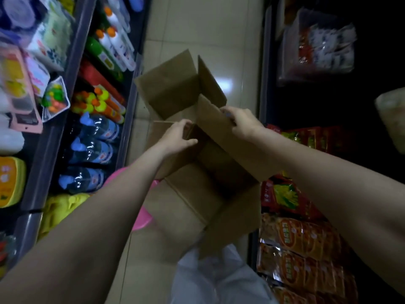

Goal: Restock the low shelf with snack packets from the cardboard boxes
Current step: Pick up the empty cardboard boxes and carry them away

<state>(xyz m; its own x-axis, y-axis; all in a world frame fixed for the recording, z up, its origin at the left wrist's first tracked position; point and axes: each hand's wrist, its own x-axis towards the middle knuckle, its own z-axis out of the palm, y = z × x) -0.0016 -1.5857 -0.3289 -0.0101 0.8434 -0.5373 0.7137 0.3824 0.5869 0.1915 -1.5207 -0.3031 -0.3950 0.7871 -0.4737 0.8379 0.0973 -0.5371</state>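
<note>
Holding the open cardboard box [203,172], the left hand [178,137] grips its rim and the right hand [241,123] a flap; its dim inside is hard to read.

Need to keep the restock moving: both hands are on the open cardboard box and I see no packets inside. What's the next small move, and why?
Probably set the cardboard box aside. Its visible interior looks empty, though it is dim. The left hand grips the rim and the right hand grips a flap, so neither is free for packets. The snack packets already lie on the low shelf at right.
</note>
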